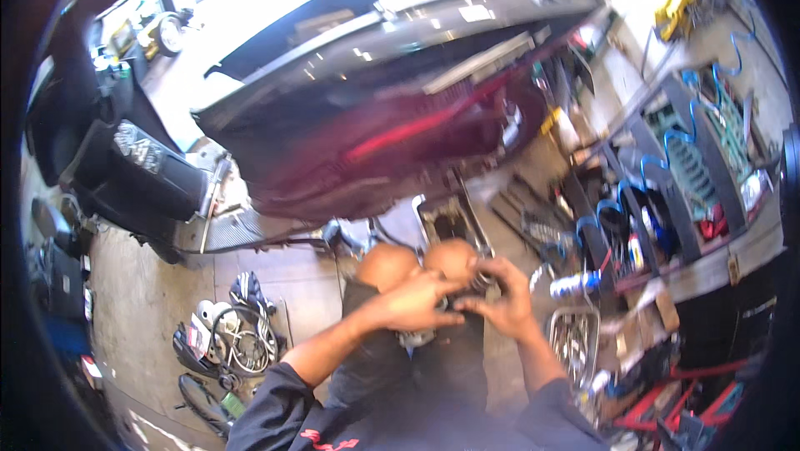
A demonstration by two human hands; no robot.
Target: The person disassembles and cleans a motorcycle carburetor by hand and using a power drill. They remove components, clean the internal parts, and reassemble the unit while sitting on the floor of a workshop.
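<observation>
In front of my bent knees, both hands meet around a small dark part (482,283) that looks round and ringed. My right hand (510,301) has its thumb and fingers curled round it from the right. From the left, my left hand (415,301) reaches across with its fingers closed against the part's near side. Blur and the fingers hide much of its shape. Beyond my knees stands a scooter with a dark red and black body (375,147), its textured footboard (271,230) lying to the left.
A blue and white spray can (575,284) lies to the right, above a metal tray (595,330) of loose parts. Farther right is a tool rack (658,176) with wrenches and a coiled blue hose (646,166). Coiled cables (250,347) lie on the floor at left.
</observation>
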